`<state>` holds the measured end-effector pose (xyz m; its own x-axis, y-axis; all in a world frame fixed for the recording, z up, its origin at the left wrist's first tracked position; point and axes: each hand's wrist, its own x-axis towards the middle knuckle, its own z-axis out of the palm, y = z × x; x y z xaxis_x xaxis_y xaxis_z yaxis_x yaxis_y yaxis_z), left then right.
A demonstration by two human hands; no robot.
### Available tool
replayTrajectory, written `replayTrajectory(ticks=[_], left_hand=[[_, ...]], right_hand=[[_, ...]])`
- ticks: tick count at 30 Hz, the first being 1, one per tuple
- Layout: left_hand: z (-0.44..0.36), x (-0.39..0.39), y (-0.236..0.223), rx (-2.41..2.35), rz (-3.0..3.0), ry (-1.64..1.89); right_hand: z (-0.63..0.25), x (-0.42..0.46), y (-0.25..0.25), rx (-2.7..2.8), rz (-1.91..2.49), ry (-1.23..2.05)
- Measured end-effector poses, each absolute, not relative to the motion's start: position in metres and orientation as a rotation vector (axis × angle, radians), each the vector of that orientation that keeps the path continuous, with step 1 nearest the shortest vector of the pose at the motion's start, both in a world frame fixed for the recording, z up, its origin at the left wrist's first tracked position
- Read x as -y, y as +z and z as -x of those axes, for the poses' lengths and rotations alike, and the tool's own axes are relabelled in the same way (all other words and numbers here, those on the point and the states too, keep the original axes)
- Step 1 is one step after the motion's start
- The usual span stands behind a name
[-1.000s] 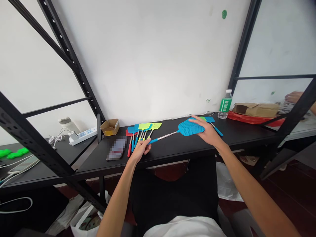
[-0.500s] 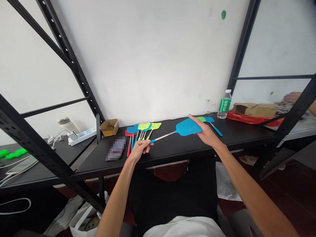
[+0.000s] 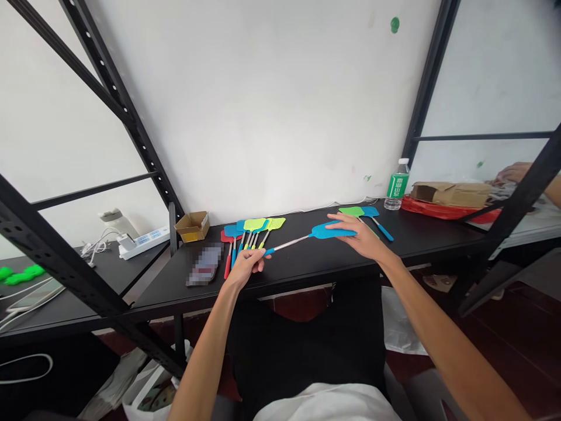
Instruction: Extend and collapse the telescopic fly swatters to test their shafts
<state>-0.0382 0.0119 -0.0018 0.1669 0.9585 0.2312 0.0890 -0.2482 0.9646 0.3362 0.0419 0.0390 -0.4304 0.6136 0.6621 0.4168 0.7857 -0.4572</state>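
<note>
A blue fly swatter (image 3: 324, 231) with a thin metal shaft lies stretched across the black table (image 3: 307, 266). My left hand (image 3: 246, 263) pinches its blue handle end near the table's middle. My right hand (image 3: 357, 234) rests on its blue mesh head, fingers spread over it. Just left of my left hand lies a bunch of several swatters (image 3: 249, 231) with blue, red and yellow-green heads. Behind my right hand lie a green swatter (image 3: 351, 211) and another blue one (image 3: 377, 219).
A small open cardboard box (image 3: 193, 225) and a blurred flat item (image 3: 204, 264) sit at the table's left. A green-labelled water bottle (image 3: 395, 186), a brown carton (image 3: 451, 193) on a red tray and another person's hand (image 3: 515, 171) are at the right. A power strip (image 3: 142, 241) lies far left.
The blue swatter's head has turned from tilted up to nearly flat and moved slightly left under my right hand. My left hand has kept its grip on the handle.
</note>
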Motion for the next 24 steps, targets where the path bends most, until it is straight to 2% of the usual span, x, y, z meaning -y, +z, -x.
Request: replayTrajectory(ticks=[3, 10, 18, 24], left_hand=[[0.038, -0.011, -0.001, -1.059, -1.568, 1.194], [0.037, -0.008, 0.002, -1.069, -1.639, 1.169], [0.034, -0.003, 0.007, -1.070, -1.711, 1.132], [0.032, 0.000, 0.009, -1.085, -1.743, 1.084]], right_hand=[[-0.335, -0.040, 0.040, 2.100, 0.804, 0.309], [-0.333, -0.032, 0.045, 2.061, 0.930, 0.634], [-0.333, -0.036, 0.044, 2.108, 0.967, 0.587], [-0.321, -0.034, 0.040, 2.030, 0.937, 0.690]])
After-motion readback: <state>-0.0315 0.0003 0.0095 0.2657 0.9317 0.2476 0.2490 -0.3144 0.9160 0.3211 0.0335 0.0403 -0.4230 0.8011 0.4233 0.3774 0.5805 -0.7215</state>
